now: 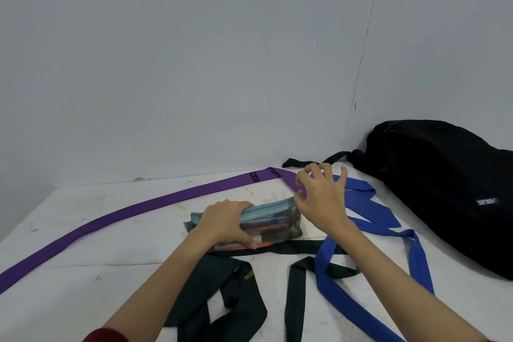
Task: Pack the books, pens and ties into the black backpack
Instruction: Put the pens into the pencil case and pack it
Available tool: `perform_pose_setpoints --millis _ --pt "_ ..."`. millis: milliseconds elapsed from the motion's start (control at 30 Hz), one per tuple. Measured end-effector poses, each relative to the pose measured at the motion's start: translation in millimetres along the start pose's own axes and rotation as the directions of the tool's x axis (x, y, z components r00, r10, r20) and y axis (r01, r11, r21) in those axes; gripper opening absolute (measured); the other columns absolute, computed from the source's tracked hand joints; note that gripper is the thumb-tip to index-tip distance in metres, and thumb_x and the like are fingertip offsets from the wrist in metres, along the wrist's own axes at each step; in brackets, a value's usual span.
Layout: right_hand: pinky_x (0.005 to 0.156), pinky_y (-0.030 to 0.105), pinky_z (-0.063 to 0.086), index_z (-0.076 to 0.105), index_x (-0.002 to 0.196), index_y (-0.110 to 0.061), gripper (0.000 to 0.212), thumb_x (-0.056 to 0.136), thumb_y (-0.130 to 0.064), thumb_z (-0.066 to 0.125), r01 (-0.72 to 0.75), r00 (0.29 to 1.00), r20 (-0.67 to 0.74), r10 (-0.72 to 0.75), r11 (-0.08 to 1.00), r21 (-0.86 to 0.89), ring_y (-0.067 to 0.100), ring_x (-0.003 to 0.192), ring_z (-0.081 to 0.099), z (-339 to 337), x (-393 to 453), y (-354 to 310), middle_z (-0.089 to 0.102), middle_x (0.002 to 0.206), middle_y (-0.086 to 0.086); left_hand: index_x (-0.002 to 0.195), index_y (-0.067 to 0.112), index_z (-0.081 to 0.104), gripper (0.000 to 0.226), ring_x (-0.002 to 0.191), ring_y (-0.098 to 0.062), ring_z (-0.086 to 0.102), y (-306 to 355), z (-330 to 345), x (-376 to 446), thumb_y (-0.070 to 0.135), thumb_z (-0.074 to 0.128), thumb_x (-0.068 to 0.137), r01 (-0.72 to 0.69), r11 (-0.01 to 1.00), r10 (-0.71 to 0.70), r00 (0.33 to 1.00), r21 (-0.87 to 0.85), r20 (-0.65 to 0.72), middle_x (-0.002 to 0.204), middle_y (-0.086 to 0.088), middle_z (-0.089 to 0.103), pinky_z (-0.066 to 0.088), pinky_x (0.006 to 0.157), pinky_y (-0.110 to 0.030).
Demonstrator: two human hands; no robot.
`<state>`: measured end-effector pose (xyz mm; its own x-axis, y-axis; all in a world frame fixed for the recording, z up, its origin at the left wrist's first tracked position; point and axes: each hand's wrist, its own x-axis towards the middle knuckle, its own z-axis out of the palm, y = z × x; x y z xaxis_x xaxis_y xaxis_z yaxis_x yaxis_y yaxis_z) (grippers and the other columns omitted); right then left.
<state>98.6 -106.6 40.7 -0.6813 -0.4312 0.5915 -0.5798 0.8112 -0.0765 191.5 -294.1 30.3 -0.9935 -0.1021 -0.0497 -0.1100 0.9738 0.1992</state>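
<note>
- The black backpack (438, 189) lies at the right by the wall corner; we read a small white logo on it, upside down, prob. "ASUS".
- The purple tie (133, 207) runs from the left edge to the back of the table (83, 300); it has a small dark label w/ text too small to read.
- The black tie (230, 297) at the front shows thin yellow stripes and a tiny word, not readable.
- Our left hand (224, 223) holds the pen pouch (266, 223): fingers curl over its far top edge, thumb presses along the near bottom edge, so the pouch sits between thumb and fingers.
- The pouch is see-through, w/ pens inside, in the middle of the table, touching the black tie.
- Our right hand (322, 197) is above the pouch's right end, fingers spread and bent like a claw, gripping nothing; whether the thumb touches the pouch we cannot tell.
- The blue tie (369, 219) lies under and right of this hand, between pouch and backpack.
</note>
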Motion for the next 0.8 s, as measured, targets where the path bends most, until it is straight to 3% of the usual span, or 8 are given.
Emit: perform_pose_setpoints --millis 100,167,267,400,433,500,600,800 --pt "0.102 0.050 0.035 0.062 0.091 -0.016 0.009 0.083 -0.020 0.062 -0.029 0.991 0.132 0.016 0.995 0.097 0.020 0.090 0.056 -0.4 -0.2 2.4 0.063 0.089 -0.002 0.121 0.034 0.052 0.067 0.086 -0.007 0.049 1.2 -0.6 -2.0 0.060 0.074 0.063 0.014 1.000 -0.014 1.000 0.004 -0.007 0.103 0.013 0.061 0.035 0.070 -0.024" --pt "0.091 0.034 0.043 0.059 0.106 -0.017 0.022 0.092 -0.034 0.056 -0.237 0.931 0.351 0.097 0.893 0.383 0.013 0.095 0.053 -3.8 -2.4 8.4 0.063 0.101 -0.004 0.117 0.034 0.055 0.063 0.084 -0.006 0.050 3.4 -1.5 -4.3 0.060 0.074 0.063 0.018 1.000 -0.018 0.998 -0.002 -0.058 0.097 0.015 0.060 0.035 0.068 -0.023" --pt "0.075 0.020 0.045 0.050 0.125 -0.020 0.054 0.081 -0.049 0.064 -0.541 0.827 0.542 0.150 0.472 0.696 0.012 0.104 0.054 -3.7 -14.7 11.2 0.056 0.122 -0.002 0.110 0.035 0.060 0.056 0.081 -0.006 0.056 9.2 -10.0 -6.3 0.059 0.075 0.062 0.049 0.990 -0.075 0.977 -0.134 -0.201 0.091 0.014 0.064 0.038 0.065 -0.021" --pt "0.085 0.033 0.049 0.029 0.142 -0.030 0.096 0.059 -0.050 0.074 -0.653 0.755 0.639 0.148 0.071 0.754 0.019 0.120 0.051 -4.9 -25.8 9.5 0.043 0.135 -0.005 0.111 0.030 0.062 0.072 0.080 -0.005 0.066 17.9 -37.1 -1.8 0.068 0.076 0.051 -0.006 0.830 -0.132 0.970 -0.557 -0.207 0.092 0.014 0.068 0.057 0.074 -0.029" --pt "0.086 0.036 0.051 0.029 0.144 -0.028 0.097 0.060 -0.047 0.075 -0.664 0.740 0.660 0.128 -0.017 0.748 0.023 0.118 0.054 -8.3 -23.7 8.5 0.044 0.136 -0.002 0.115 0.030 0.059 0.078 0.082 -0.006 0.067 21.5 -42.2 -2.7 0.068 0.077 0.049 -0.030 0.763 -0.117 0.976 -0.646 -0.184 0.096 0.012 0.068 0.057 0.075 -0.030" --pt "0.083 0.038 0.053 0.046 0.134 -0.015 0.075 0.070 -0.043 0.073 -0.666 0.736 0.676 0.049 -0.130 0.735 0.024 0.107 0.062 -16.1 -16.5 7.7 0.058 0.126 0.006 0.119 0.030 0.054 0.073 0.085 -0.009 0.068 31.4 -47.9 -5.4 0.058 0.081 0.056 -0.035 0.617 -0.082 0.991 -0.786 -0.108 0.103 0.008 0.067 0.056 0.073 -0.026" --pt "0.077 0.038 0.056 0.063 0.113 -0.001 0.042 0.083 -0.031 0.066 -0.645 0.751 0.658 0.055 -0.152 0.749 0.026 0.088 0.066 -31.8 -11.0 6.1 0.067 0.097 0.012 0.116 0.019 0.059 0.054 0.083 -0.019 0.071 45.6 -45.5 -5.8 0.039 0.078 0.070 0.078 0.394 -0.017 0.997 -0.916 0.077 0.099 -0.004 0.072 0.056 0.071 -0.030" --pt "0.063 0.031 0.057 0.067 0.103 -0.003 0.032 0.082 -0.028 0.071 -0.642 0.738 0.608 0.294 0.025 0.767 0.019 0.075 0.068 -58.2 -16.5 24.7 0.071 0.093 0.014 0.113 0.009 0.061 0.051 0.080 -0.025 0.070 82.0 -29.0 6.1 0.037 0.074 0.072 0.157 0.235 0.060 0.983 -0.959 0.175 0.097 -0.013 0.072 0.057 0.071 -0.033"
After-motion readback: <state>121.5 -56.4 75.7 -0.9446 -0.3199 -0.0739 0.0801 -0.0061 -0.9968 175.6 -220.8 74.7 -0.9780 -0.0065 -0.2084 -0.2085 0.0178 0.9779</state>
